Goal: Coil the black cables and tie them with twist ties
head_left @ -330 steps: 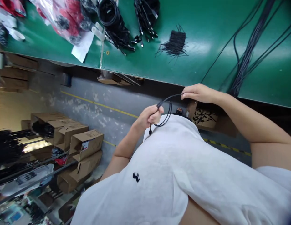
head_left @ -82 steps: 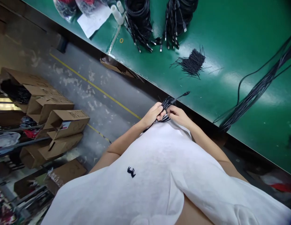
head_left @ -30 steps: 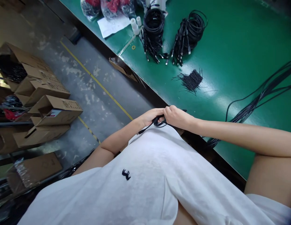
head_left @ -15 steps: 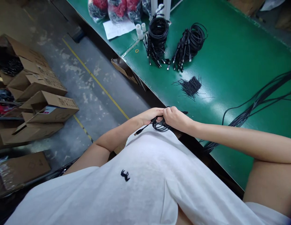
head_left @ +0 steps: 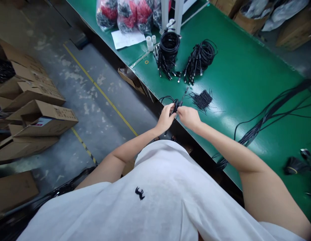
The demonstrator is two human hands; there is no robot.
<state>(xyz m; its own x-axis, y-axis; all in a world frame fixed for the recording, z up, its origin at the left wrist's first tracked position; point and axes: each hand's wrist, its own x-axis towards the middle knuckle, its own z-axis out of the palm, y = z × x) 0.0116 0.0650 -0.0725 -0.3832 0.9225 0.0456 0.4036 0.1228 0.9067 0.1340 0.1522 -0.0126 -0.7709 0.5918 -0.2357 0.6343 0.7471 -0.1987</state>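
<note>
A coiled black cable (head_left: 168,98) is held between both hands at the edge of the green table (head_left: 235,77). My left hand (head_left: 167,118) is closed around the coil from the left. My right hand (head_left: 189,117) pinches the coil's right side, its fingertips partly hidden. One plug end points up past the fingers toward the table, and another hangs below them. Just beyond my right hand lies a pile of short black ties (head_left: 202,99). Farther back are two bundles of coiled cables, one by the white post (head_left: 169,47) and one to its right (head_left: 202,57).
Long loose black cables (head_left: 264,118) run across the table at right. White plastic spools (head_left: 149,43), a paper sheet (head_left: 127,39) and bags of red and black items (head_left: 127,15) are at the back. Open cardboard boxes (head_left: 45,117) stand on the floor at left.
Both hands have moved forward and up with the cable coil, away from my shirt. The coil has turned, so one plug now points toward the table. The camera view has shifted slightly.
</note>
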